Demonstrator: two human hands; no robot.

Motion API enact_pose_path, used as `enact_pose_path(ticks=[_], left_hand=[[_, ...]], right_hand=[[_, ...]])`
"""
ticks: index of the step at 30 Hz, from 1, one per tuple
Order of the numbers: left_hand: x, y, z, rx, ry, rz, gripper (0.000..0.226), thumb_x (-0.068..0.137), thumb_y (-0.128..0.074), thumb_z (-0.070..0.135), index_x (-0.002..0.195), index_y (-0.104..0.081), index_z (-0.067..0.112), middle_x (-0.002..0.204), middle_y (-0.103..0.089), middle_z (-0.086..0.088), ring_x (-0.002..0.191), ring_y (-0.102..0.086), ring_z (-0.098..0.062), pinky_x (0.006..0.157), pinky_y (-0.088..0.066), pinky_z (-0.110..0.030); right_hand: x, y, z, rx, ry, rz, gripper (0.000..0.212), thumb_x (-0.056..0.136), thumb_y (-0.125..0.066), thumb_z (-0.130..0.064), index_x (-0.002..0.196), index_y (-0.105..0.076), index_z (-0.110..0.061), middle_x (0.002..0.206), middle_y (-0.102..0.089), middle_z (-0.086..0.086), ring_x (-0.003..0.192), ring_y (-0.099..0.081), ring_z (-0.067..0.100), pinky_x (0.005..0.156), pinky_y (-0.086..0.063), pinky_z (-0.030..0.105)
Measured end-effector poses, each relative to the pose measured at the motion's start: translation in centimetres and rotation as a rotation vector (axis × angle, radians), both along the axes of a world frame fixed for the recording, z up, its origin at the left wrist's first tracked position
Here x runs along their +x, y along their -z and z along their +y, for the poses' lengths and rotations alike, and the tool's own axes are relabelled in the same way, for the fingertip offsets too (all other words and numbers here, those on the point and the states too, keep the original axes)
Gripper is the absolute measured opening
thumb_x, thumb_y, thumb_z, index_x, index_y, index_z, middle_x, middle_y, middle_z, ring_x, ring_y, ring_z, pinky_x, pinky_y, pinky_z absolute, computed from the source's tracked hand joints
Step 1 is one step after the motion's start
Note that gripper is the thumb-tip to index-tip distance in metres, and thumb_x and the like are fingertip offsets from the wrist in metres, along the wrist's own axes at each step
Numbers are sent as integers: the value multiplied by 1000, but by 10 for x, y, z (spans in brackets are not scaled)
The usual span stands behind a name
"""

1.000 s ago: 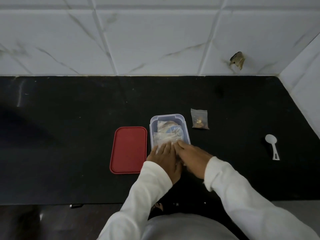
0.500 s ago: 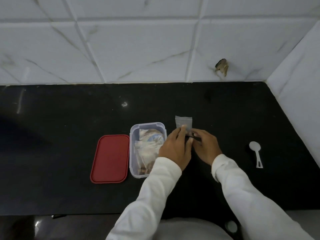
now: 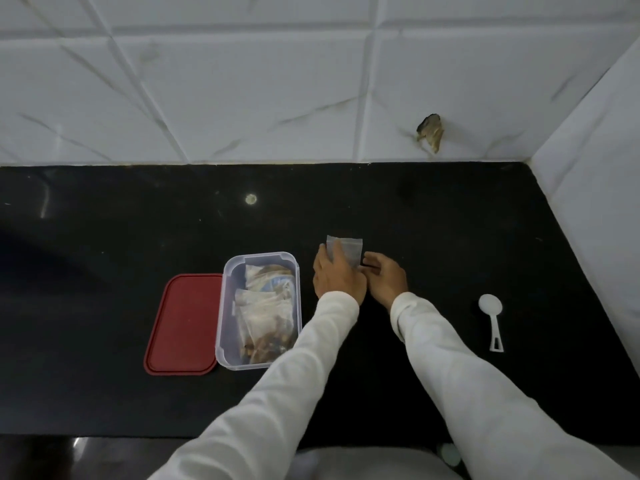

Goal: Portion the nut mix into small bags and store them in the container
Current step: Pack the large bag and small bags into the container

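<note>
Centrally, just right of middle: left hand [image 3: 337, 277] fingers [image 3: 334, 256] curl over the left side of the small bag [image 3: 351, 249], gripping it; right hand [image 3: 386, 280] fingers [image 3: 370, 263] pinch its lower right edge. Bag is near the clear container [image 3: 227, 306], to its upper right, not touching. Container open, several filled bags [image 3: 265, 306] inside. Flat on the black bench [image 3: 450, 220], red lid [image 3: 183, 323] against the container's left wall. At right, white spoon [image 3: 491, 317], well apart from both hands
</note>
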State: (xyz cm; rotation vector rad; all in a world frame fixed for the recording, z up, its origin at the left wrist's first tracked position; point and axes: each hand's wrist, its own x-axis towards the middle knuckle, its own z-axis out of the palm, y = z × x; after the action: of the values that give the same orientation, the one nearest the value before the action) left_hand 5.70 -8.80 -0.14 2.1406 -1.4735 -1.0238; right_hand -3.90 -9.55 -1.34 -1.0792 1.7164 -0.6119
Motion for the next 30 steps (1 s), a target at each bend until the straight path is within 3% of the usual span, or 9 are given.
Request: enact_pose_path(ticks=[5, 8, 11, 14, 19, 24, 30], left_hand=[[0, 11, -17, 85, -252, 251, 59, 91, -46, 8, 147, -35, 20, 148, -40, -14, 135, -38, -34, 111, -37, -46], [-1, 13, -21, 114, -412, 411, 56, 90, -49, 8, 143, -41, 22, 141, -50, -11, 126, -51, -31, 105, -45, -45], [0, 16, -20, 136, -483, 453, 53, 92, -52, 12, 142, -43, 21, 137, -54, -10, 119, -57, -29, 99, -49, -39], [1, 15, -15, 139, -487, 473, 51, 93, -53, 14, 143, -44, 20, 135, -56, -9, 119, -58, -28, 99, -48, -36], [0, 11, -2, 121, -450, 536, 36, 92, -57, 14, 128, -56, 20, 119, -64, -3, 104, -63, -21, 80, -47, -28], [4, 5, 14, -14, -357, 522, 9, 95, -59, 27, 99, -64, 21, 104, -69, -1, 98, -66, -19, 87, -52, -32], [24, -24, 36, -177, -275, 449, 7, 97, -57, 27, 99, -61, 22, 97, -64, 8, 93, -61, -11, 89, -50, -28]], right_hand=[[-4, 6, -3, 25, 14, -21, 41, 90, -65, -15, 130, -57, -18, 125, -63, -2, 114, -59, 13, 91, -41, 20], [-4, 6, -5, 46, 60, -64, 40, 88, -66, -17, 127, -59, -22, 122, -64, -4, 110, -60, 11, 91, -45, 23], [-5, 6, -3, 49, 81, -67, 44, 87, -68, -20, 129, -57, -22, 121, -64, -6, 111, -60, 11, 90, -46, 24], [-7, 6, 1, 56, 93, -82, 43, 85, -69, -26, 127, -59, -24, 116, -66, -8, 106, -63, 11, 95, -50, 31], [-9, 3, 15, 32, 124, -151, 21, 86, -67, -28, 107, -70, -28, 99, -73, -7, 93, -69, 12, 90, -55, 36], [-7, -7, 29, -57, 156, -143, 9, 90, -63, -30, 93, -70, -26, 93, -73, -5, 91, -69, 12, 88, -56, 37], [11, -36, 50, -146, 179, -166, 8, 92, -62, -31, 94, -69, -26, 92, -70, -9, 90, -67, 8, 80, -55, 27]])
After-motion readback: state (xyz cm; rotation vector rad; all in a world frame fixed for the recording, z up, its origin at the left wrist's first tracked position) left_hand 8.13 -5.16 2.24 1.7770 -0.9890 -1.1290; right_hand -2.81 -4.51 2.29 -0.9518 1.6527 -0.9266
